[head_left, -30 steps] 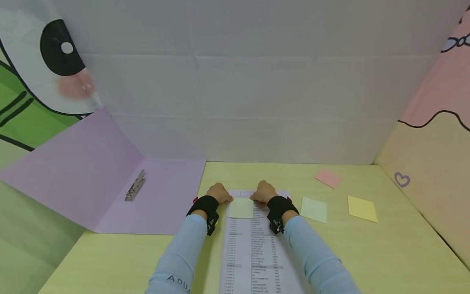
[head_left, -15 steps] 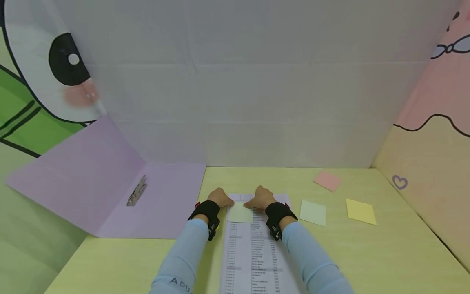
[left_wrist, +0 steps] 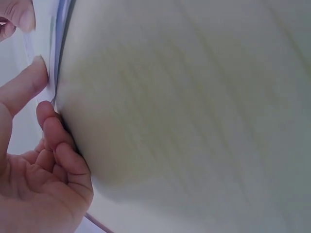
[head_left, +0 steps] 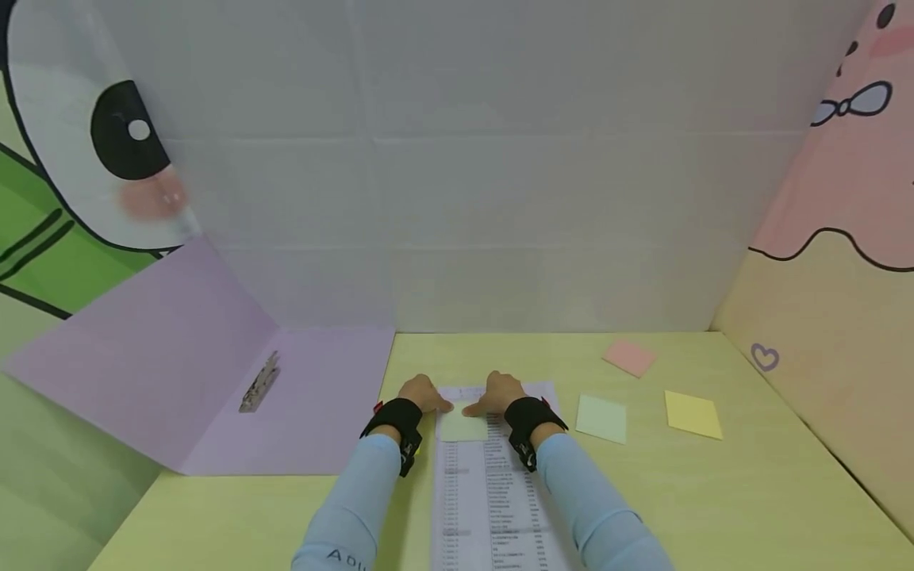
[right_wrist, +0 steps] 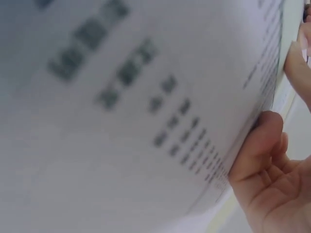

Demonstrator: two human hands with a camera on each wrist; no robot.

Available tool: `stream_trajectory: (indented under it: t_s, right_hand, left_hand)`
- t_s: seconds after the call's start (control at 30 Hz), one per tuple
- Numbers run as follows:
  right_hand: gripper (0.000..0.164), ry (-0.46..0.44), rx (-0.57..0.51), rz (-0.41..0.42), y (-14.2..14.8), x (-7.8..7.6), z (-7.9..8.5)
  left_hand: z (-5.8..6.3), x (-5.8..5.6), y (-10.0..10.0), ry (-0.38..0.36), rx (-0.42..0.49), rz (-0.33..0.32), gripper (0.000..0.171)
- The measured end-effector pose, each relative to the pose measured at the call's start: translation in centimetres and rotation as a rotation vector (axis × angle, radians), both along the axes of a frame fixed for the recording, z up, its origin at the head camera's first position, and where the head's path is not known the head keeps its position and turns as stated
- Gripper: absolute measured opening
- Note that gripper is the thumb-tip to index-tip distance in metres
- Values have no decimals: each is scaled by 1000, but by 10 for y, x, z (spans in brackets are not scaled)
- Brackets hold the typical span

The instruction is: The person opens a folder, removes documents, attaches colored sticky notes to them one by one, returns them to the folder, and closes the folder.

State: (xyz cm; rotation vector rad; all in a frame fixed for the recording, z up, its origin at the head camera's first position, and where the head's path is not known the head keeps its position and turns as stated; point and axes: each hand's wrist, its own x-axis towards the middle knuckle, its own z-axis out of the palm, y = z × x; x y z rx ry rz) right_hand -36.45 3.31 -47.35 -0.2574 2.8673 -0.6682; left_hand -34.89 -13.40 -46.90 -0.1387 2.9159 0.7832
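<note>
A pale green sticky note (head_left: 462,427) lies near the top left of a printed sheet of paper (head_left: 467,500). My left hand (head_left: 424,394) is at the sheet's left edge, its thumb on the note's upper left part. In the left wrist view the other fingers (left_wrist: 68,165) are bent beside the paper's edge. From the right, my right hand (head_left: 497,392) presses the note with an outstretched thumb. Its other fingers (right_wrist: 260,141) are curled down against the printed sheet in the right wrist view. The two thumb tips are close together.
An open purple folder (head_left: 328,396) with a metal clip (head_left: 260,383) stands at left. On the right of the table (head_left: 714,507) lie a green sticky note (head_left: 601,419), a yellow one (head_left: 693,414) and a pink one (head_left: 629,358). A white backdrop (head_left: 500,198) rises behind.
My right thumb has slid left across the sticky note, from its upper right corner toward the left thumb. My left hand stays at the sheet's left edge. The head view has shifted slightly.
</note>
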Motion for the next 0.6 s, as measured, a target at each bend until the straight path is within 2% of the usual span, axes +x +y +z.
stream_trajectory:
  t_s: [0.13,0.23,0.27,0.37,0.47,0.5,0.6]
  right_hand:
    - [65,-25,17,16,3,0,-4]
    - [58,-43,-2,46,5,0,-4]
    - [57,-47,-8,56,6,1,-3]
    - [54,-51,-36,87,6,1,0]
    - [52,-51,-45,109,7,0,1]
    - [51,-51,-46,116,7,-1,0]
    - [47,-57,-53,146,10,-3,-3]
  left_hand:
    - [-4,-1,1,-26,40,20,38]
    - [-15,-12,-5,-37,53,24,41]
    - [-28,-22,-12,-10,62,-5,45]
    - [-37,-31,-19,-4,60,-22,46]
    - [-27,-25,-16,-16,77,4,40]
    - [-14,-15,-10,-44,75,34,33]
    - [-4,-1,-6,-32,89,12,29]
